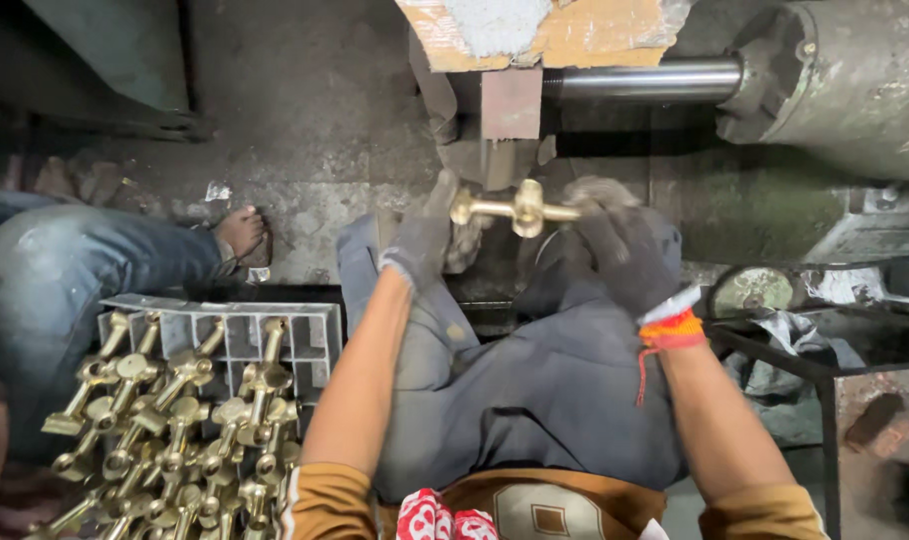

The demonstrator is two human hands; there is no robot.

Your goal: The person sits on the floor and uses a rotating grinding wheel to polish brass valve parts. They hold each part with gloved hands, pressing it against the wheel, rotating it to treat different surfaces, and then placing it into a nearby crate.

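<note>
**Brass fitting held between two gloved hands**

While both gloved hands meet just above the centre of the frame, a brass fitting [516, 208] spans the gap between them, lying level. The left hand [425, 235], in a grey glove, is closed around the fitting's rounded left end; the right hand [620, 245], in a darker glove, is clenched over its right end, so only the middle knob and a short stretch of stem show. An orange and white band [672, 326] circles the right wrist. Directly above the fitting, at the top centre, stands a machine block [511, 103] with a polished steel rod [643, 80] running off to the upper right into a heavy grey cylinder [855, 80]. Under the forearms lies a grey cloth [545, 390] over the person's lap. At the lower left, a grey sectioned crate [230, 335] sits near the left arm, heaped with more brass fittings [175, 420]. Another person's bare foot [240, 232] rests on the floor at the left, above the crate.
</note>
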